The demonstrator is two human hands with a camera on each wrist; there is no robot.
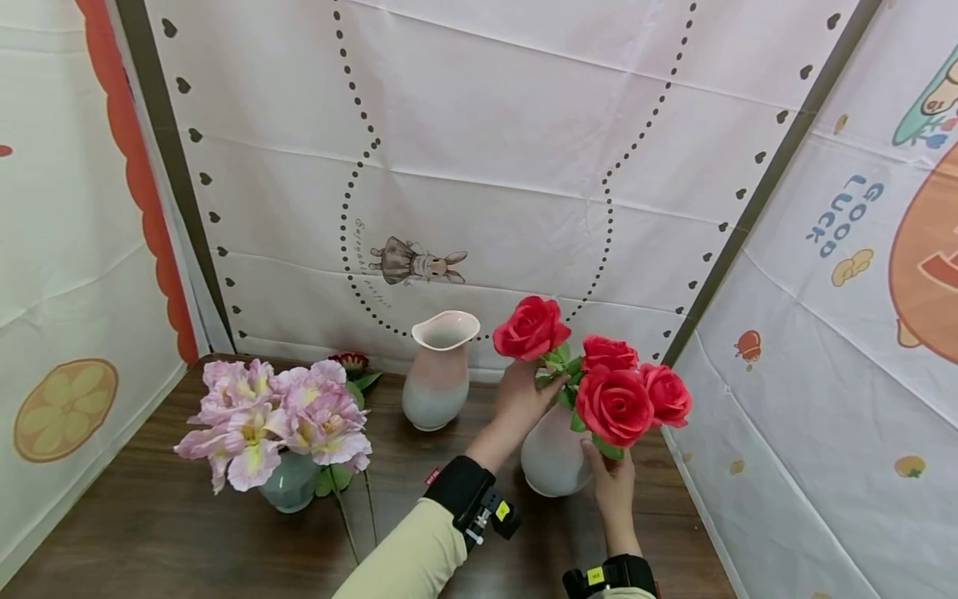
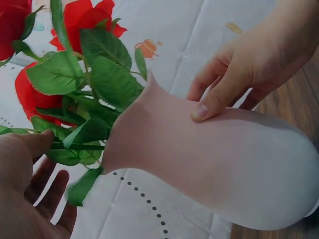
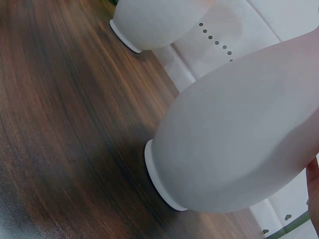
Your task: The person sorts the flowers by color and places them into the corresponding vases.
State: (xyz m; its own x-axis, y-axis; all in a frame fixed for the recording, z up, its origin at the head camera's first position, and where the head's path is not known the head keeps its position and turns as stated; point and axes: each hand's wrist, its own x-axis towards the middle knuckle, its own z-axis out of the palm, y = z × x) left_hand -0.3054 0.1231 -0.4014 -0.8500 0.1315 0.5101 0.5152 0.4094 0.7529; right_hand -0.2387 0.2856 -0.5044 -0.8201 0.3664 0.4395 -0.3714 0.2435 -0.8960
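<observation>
Red artificial roses (image 1: 615, 403) with green leaves stand in a pink-and-white vase (image 1: 555, 457), which is upright on the table. My left hand (image 1: 524, 395) is just above the vase mouth, pinching a green rose stem (image 2: 89, 147) between thumb and fingers. On the vase's right side, my right hand (image 1: 615, 487) grips the body, its thumb (image 2: 200, 112) on the near face and the other fingers partly hidden behind. The right wrist view shows the lower vase (image 3: 224, 134), its white foot on the wood.
A second pink-and-white vase (image 1: 437, 391) stands farther back to the left. Pink-purple flowers (image 1: 277, 416) fill a small grey-green vase (image 1: 290, 482) on the left. Behind them lies a dark red flower (image 1: 350, 361); thin stems reach the table's front. Printed cloth (image 1: 479, 100) walls the brown table (image 1: 150, 532).
</observation>
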